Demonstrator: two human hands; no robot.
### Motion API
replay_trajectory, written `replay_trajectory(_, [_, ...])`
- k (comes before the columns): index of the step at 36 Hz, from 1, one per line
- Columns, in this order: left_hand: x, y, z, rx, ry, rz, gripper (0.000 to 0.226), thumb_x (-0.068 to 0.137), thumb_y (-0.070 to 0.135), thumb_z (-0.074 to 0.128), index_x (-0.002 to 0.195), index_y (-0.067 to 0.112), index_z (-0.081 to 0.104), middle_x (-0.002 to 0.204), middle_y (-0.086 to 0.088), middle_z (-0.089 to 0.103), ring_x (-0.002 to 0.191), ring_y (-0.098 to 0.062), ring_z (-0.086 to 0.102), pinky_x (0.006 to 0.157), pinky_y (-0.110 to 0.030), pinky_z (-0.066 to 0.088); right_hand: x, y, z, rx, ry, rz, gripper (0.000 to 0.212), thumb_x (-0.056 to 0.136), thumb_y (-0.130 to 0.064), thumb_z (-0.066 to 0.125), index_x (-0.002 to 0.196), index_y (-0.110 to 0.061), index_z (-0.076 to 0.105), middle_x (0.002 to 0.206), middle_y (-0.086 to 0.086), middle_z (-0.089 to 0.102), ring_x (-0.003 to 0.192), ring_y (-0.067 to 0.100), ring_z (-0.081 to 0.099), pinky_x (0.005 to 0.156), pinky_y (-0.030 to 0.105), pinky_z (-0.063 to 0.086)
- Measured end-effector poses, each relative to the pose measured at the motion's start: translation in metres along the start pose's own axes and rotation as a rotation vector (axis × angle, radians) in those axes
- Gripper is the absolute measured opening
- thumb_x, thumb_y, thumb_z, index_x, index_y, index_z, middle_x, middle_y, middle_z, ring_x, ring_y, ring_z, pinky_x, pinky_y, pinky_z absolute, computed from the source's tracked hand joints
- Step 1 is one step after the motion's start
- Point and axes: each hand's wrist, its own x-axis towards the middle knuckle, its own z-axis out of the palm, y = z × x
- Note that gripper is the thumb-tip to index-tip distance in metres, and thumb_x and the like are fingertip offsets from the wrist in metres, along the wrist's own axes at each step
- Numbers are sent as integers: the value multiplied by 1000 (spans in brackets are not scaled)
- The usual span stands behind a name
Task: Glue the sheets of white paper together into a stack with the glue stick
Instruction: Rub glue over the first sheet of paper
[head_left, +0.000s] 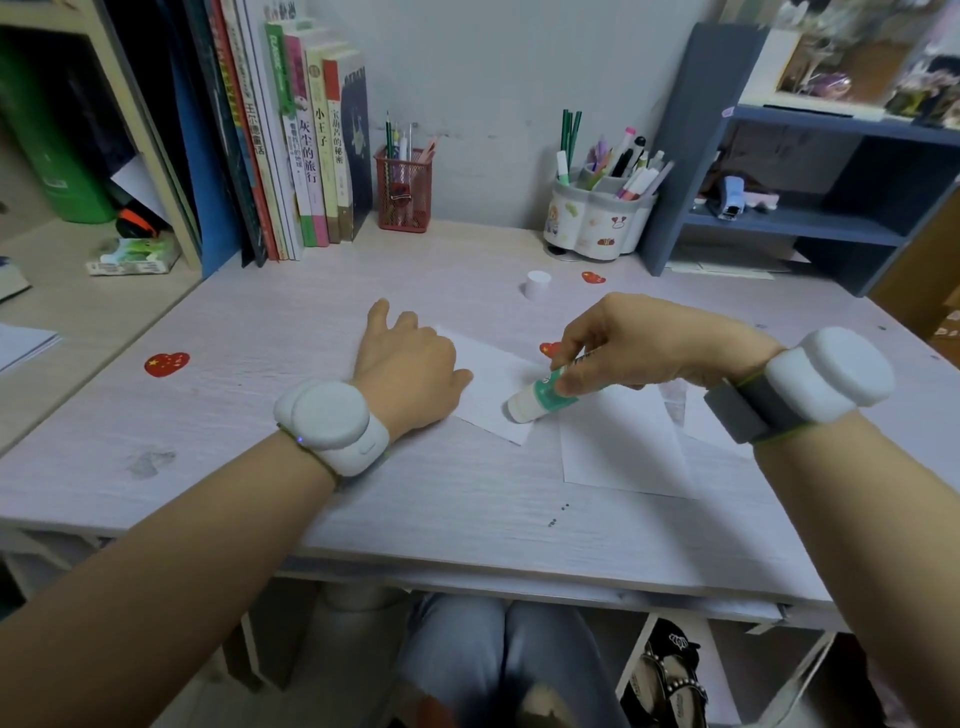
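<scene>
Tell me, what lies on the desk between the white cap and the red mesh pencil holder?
Nothing: in the head view, bare desk runs from the cap to the red mesh holder.

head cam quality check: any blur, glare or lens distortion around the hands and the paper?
Head view: strong wide-angle bowing at the desk edges and shelves; right hand and glue stick slightly motion-soft; left hand sharper; white sheets low-contrast against the pale desk; soft even light, no harsh glare.
</scene>
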Motion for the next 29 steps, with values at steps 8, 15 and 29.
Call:
replay_trajectory(8, [-3, 5, 3, -268, 148, 275, 26, 94, 25, 45, 108, 20, 66, 116, 2, 59, 110, -21, 47, 97, -34, 30, 9, 2, -3, -18, -23, 5, 25, 75, -31, 76, 98, -25, 68, 104, 10, 67, 63, 15, 48, 60, 29, 43])
replay_trajectory(15, [-3, 11, 16, -269, 78, 262, 31, 95, 28, 44, 122, 24, 58, 119, 2, 52, 107, -22, 47, 88, -32, 30, 9, 2, 0, 263, 136, -50, 27, 75, -22, 77, 97, -20, 62, 88, 0, 53, 55, 9, 41, 47, 21, 37])
replay_trajectory(29, [3, 12, 13, -382, -16, 216, 40, 97, 19, 34, 129, 29, 55, 142, 8, 42, 122, -19, 36, 99, -32, 26, 28, 1, 32, 543, 297, -62, 30, 77, -13, 73, 99, 1, 59, 80, 15, 69, 53, 18, 60, 58, 35, 57])
